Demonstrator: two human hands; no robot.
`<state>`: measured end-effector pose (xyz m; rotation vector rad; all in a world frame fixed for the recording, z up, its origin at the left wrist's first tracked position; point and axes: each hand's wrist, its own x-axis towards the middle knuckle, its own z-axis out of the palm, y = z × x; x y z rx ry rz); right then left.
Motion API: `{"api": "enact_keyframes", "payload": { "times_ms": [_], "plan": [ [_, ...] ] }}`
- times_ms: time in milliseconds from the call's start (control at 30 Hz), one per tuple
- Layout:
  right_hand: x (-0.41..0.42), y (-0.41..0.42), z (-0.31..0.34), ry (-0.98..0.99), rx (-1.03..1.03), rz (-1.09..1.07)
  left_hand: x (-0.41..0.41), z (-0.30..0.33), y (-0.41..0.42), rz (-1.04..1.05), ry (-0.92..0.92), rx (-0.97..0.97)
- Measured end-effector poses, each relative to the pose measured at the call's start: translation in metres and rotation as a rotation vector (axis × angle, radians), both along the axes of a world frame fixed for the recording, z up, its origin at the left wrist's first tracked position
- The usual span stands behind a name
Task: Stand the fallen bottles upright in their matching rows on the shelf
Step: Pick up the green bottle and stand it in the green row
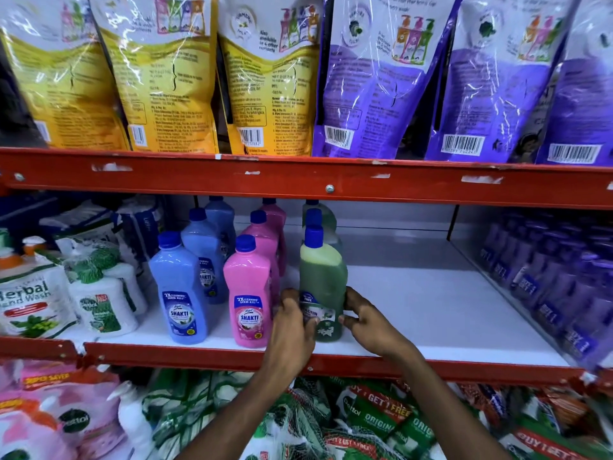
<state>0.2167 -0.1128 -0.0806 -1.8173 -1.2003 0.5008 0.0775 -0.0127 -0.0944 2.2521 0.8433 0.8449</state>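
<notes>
On the white middle shelf (431, 300) stand three rows of blue-capped bottles, running front to back. The blue bottle (180, 293) leads the left row and the pink bottle (248, 300) leads the middle row. A green bottle (322, 277) stands upright at the front of the right row, with more green bottles behind it. My left hand (292, 327) grips its lower left side and my right hand (365, 322) holds its lower right side. Both hands cover part of its label.
Herbal hand-wash packs and pump bottles (99, 300) crowd the shelf's left end. Purple bottles (557, 287) line the right. The red shelf beam (298, 180) hangs above, carrying yellow and purple refill pouches (374, 78). Packs (381, 423) fill the shelf below.
</notes>
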Motion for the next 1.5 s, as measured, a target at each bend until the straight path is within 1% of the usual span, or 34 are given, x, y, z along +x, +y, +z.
{"api": "enact_keyframes", "payload": {
  "times_ms": [100,233,367,467,1067,1500],
  "plan": [
    [-0.002,-0.003,-0.003,0.001,0.028,-0.03,0.0,-0.001,0.002,-0.007,-0.026,-0.021],
    [-0.011,-0.007,-0.015,0.009,0.112,-0.164,0.0,-0.001,0.009,-0.075,-0.004,-0.048],
    [-0.017,-0.008,-0.02,-0.022,0.135,-0.229,-0.002,-0.003,0.01,-0.132,0.011,-0.131],
    [-0.02,-0.008,-0.021,-0.036,0.125,-0.265,-0.003,-0.006,0.009,-0.114,0.0,-0.138],
    [-0.031,-0.019,-0.02,-0.014,0.098,-0.265,-0.019,-0.011,0.004,-0.126,0.017,-0.099],
    [-0.032,-0.021,-0.02,0.002,0.077,-0.257,-0.023,-0.012,0.003,-0.135,0.017,-0.12]
  ]
}}
